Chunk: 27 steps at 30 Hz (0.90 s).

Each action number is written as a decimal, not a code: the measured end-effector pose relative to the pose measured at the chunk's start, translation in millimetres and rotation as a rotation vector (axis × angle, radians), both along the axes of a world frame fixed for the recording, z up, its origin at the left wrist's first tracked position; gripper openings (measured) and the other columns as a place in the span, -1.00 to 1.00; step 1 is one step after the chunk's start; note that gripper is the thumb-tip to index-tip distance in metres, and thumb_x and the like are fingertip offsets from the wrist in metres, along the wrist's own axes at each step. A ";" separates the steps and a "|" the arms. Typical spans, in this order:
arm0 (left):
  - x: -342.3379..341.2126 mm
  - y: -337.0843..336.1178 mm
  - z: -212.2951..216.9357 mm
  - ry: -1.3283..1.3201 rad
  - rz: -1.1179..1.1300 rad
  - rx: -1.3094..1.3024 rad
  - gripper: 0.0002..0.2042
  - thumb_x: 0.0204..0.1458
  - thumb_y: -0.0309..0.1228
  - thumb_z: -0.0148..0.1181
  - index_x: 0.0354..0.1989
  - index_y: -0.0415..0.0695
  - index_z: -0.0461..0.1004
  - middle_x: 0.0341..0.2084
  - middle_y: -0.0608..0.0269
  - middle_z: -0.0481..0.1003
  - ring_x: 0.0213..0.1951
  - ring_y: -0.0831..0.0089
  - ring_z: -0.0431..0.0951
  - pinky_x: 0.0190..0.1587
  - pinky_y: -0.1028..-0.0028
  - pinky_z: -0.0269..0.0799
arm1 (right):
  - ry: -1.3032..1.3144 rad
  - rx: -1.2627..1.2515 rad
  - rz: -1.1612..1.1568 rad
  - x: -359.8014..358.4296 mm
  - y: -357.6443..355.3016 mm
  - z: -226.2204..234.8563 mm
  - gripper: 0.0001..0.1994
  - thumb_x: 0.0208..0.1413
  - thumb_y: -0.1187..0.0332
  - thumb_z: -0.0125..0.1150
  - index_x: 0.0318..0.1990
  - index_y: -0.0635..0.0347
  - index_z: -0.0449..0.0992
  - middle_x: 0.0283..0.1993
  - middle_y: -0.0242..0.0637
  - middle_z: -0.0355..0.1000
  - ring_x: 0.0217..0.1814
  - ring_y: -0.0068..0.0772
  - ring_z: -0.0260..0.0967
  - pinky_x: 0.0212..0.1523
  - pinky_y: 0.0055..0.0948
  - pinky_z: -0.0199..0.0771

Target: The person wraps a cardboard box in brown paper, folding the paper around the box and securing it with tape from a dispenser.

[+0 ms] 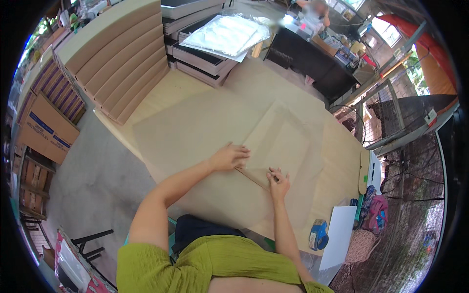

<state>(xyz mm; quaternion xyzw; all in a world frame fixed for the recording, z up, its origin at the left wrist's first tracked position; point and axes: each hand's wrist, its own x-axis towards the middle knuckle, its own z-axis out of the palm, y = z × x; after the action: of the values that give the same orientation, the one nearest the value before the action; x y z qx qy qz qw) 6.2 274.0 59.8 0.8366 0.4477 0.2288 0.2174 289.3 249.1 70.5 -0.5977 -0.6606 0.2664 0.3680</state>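
Observation:
A large, thin, see-through tan sheet point(195, 132) is spread over the pale tabletop point(337, 161) in front of me. A flat rectangular shape shows through its right part. My left hand point(232, 157) lies on the sheet with its fingers stretched toward the right. Between my hands runs a narrow brown strip or folded edge point(253, 179); I cannot tell which. At its right end is my right hand point(278, 183), the fingers curled in around something small and dark that I cannot make out.
Stacked brown cartons point(117, 58) stand at the far left of the table. Beside them, dark-topped framed panels point(205, 68) carry plastic-wrapped packs point(224, 35). A blue tape dispenser point(318, 234) and a white board point(338, 237) lie near right. Another person point(317, 14) is beyond a black desk point(312, 58).

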 end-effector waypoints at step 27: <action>79.7 -27.5 -2.8 -0.344 0.451 0.067 -0.69 -0.38 -0.15 0.57 -0.50 -0.05 0.66 0.10 0.05 0.37 0.18 0.05 0.33 0.22 0.06 0.18 | -0.029 -0.005 -0.028 8.0 1.8 -6.5 -0.88 -0.03 0.30 0.43 -0.34 0.09 0.70 -0.09 -0.40 0.63 0.30 -0.22 0.40 0.52 0.12 -0.36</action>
<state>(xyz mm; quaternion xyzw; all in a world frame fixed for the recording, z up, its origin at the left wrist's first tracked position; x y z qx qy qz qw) 85.8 246.5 57.0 0.6716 0.5713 0.4244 0.2060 297.2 250.9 64.0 -0.6118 -0.6566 0.2542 0.3605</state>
